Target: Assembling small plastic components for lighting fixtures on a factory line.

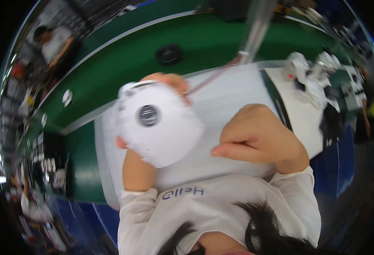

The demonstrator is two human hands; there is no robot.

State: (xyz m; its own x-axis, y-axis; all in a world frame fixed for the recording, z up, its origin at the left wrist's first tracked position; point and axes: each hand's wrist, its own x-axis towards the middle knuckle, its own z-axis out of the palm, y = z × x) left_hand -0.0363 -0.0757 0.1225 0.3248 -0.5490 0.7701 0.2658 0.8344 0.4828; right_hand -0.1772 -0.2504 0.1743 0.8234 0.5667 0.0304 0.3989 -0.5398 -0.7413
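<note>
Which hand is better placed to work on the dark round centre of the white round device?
Right, probably. The left hand is wrapped around the blurred white round device, holding it up over the white table. The right hand is loosely curled, seemingly empty, just beside it, so free to reach the dark round centre.

- A round white device [157,123], dome-shaped and blurred, sits in the left hand [161,85], whose fingers curl over its far edge while the thumb shows at its near left edge.
- A dark circular lens or socket with a grey ring lies at the middle of its upturned face.
- It is tilted, standing just left of the right hand [259,138].
</note>
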